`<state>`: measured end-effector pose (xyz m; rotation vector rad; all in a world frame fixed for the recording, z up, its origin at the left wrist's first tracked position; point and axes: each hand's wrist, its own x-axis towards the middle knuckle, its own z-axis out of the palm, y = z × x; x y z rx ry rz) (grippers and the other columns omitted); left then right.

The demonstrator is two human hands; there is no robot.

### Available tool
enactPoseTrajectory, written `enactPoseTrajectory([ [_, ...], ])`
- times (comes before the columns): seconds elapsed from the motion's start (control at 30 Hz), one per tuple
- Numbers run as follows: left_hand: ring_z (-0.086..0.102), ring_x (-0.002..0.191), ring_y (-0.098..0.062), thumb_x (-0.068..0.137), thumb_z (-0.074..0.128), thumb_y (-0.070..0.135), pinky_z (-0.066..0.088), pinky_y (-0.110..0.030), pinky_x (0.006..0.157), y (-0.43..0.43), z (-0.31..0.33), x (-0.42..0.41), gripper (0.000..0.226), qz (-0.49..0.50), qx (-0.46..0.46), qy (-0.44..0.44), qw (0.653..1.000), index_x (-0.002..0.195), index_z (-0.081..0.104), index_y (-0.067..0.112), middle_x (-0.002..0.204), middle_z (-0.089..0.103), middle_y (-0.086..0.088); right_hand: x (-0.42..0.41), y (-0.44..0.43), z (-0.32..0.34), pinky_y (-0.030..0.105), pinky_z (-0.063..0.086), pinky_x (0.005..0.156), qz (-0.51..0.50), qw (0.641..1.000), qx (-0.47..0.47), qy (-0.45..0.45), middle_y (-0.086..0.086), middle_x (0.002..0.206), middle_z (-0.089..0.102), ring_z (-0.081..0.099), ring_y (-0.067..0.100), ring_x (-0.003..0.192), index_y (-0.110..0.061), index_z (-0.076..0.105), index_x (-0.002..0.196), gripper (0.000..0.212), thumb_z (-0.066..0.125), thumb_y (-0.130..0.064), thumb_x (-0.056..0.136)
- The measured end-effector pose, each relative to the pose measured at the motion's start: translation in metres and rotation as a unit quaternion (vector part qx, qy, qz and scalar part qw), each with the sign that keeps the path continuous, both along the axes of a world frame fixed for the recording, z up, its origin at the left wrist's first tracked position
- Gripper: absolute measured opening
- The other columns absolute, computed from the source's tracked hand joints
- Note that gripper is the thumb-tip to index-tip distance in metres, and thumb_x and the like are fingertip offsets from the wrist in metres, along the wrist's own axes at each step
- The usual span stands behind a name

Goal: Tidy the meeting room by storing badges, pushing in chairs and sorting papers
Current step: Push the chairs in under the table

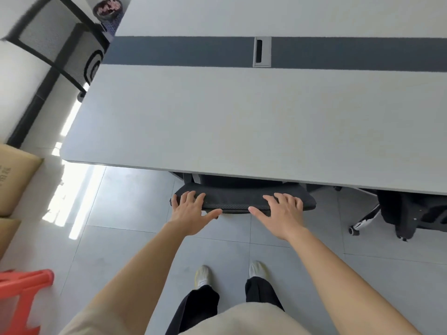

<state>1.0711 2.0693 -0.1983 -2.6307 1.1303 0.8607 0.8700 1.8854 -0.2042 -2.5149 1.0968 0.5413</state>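
A black office chair (235,198) stands tucked under the near edge of the long grey meeting table (217,122); only the top of its backrest shows. My left hand (191,211) lies on the left end of that backrest top with fingers spread and straight. My right hand (281,212) lies on the right end the same way, thumb pointing inward. Neither hand curls round the chair. No badges or papers show on the table.
A second black chair (411,213) sits under the table at the right. A mesh-backed chair (60,42) stands at the table's far left end beside a dark perforated pot (108,10). Cardboard boxes (14,180) and a red plastic stool (21,293) stand on the floor at left.
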Motion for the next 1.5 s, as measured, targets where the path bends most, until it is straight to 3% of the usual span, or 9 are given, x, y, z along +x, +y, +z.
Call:
enactPoseTrajectory([
  [0.17, 0.016, 0.148, -0.023, 0.089, 0.017, 0.079, 0.005, -0.053, 0.118, -0.002, 0.014, -0.008, 0.084, 0.004, 0.012, -0.059, 0.998, 0.152, 0.027, 0.024, 0.158, 0.026, -0.004, 0.006, -0.008, 0.004, 0.043, 0.014, 0.118, 0.025, 0.999, 0.035, -0.016, 0.004, 0.158, 0.030, 0.018, 0.021, 0.148, -0.029, 0.039, 0.149, 0.089, 0.024, -0.087, 0.083],
  [0.3, 0.032, 0.140, -0.024, 0.102, 0.025, 0.057, 0.018, -0.049, 0.117, 0.007, 0.032, 0.006, 0.060, 0.136, -0.055, -0.061, 0.987, 0.148, 0.035, 0.021, 0.152, 0.038, -0.002, 0.037, -0.015, 0.018, 0.042, 0.019, 0.120, 0.055, 0.996, 0.026, -0.068, 0.006, 0.157, 0.032, 0.020, 0.023, 0.148, -0.022, 0.038, 0.150, 0.078, 0.029, -0.074, 0.093],
  [0.4, 0.031, 0.142, -0.025, 0.102, 0.026, 0.055, 0.018, -0.050, 0.118, 0.025, 0.056, 0.042, 0.059, 0.174, -0.118, -0.099, 0.973, 0.147, 0.037, 0.020, 0.153, 0.038, -0.003, 0.089, -0.017, 0.042, 0.042, 0.022, 0.119, 0.073, 0.990, -0.005, -0.121, 0.008, 0.157, 0.033, 0.021, 0.024, 0.147, -0.021, 0.039, 0.149, 0.071, 0.031, -0.068, 0.096],
  [0.63, 0.022, 0.148, -0.030, 0.099, 0.025, 0.062, 0.012, -0.054, 0.121, 0.115, 0.134, 0.151, 0.067, 0.158, -0.236, -0.229, 0.931, 0.151, 0.035, 0.021, 0.161, 0.027, -0.010, 0.244, 0.042, 0.116, 0.046, 0.024, 0.118, 0.147, 0.952, -0.084, -0.256, 0.013, 0.160, 0.027, 0.022, 0.028, 0.147, -0.023, 0.032, 0.152, 0.071, 0.031, -0.067, 0.097],
  [0.83, 0.013, 0.150, -0.034, 0.095, 0.032, 0.065, 0.010, -0.060, 0.119, 0.244, 0.200, 0.271, 0.073, 0.125, -0.249, -0.321, 0.905, 0.154, 0.026, 0.022, 0.164, 0.013, -0.013, 0.393, 0.157, 0.171, 0.048, 0.027, 0.116, 0.181, 0.902, -0.139, -0.367, 0.016, 0.159, 0.027, 0.027, 0.031, 0.146, -0.022, 0.031, 0.153, 0.072, 0.038, -0.066, 0.096],
  [1.07, 0.003, 0.152, -0.031, 0.095, 0.037, 0.066, 0.005, -0.058, 0.119, 0.352, 0.246, 0.406, 0.079, 0.136, -0.255, -0.337, 0.896, 0.157, 0.019, 0.022, 0.166, 0.003, -0.011, 0.529, 0.261, 0.194, 0.048, 0.022, 0.120, 0.202, 0.896, -0.139, -0.369, 0.015, 0.164, 0.017, 0.017, 0.030, 0.151, -0.022, 0.025, 0.156, 0.077, 0.034, -0.069, 0.096],
  [1.37, 0.003, 0.153, -0.031, 0.095, 0.027, 0.069, 0.007, -0.059, 0.121, 0.338, 0.214, 0.569, 0.078, 0.120, -0.250, -0.293, 0.915, 0.158, 0.016, 0.024, 0.166, 0.000, -0.009, 0.662, 0.262, 0.175, 0.049, 0.019, 0.121, 0.217, 0.891, -0.198, -0.346, 0.020, 0.164, 0.010, 0.013, 0.036, 0.151, -0.023, 0.026, 0.157, 0.079, 0.043, -0.066, 0.094],
  [1.5, -0.001, 0.153, -0.032, 0.095, 0.029, 0.067, 0.005, -0.061, 0.120, 0.315, 0.205, 0.663, 0.077, 0.090, -0.206, -0.286, 0.931, 0.158, 0.014, 0.027, 0.166, -0.005, -0.008, 0.754, 0.243, 0.155, 0.055, 0.009, 0.123, 0.217, 0.909, -0.215, -0.285, 0.020, 0.165, 0.000, 0.002, 0.037, 0.153, -0.026, 0.020, 0.159, 0.086, 0.038, -0.074, 0.090],
])
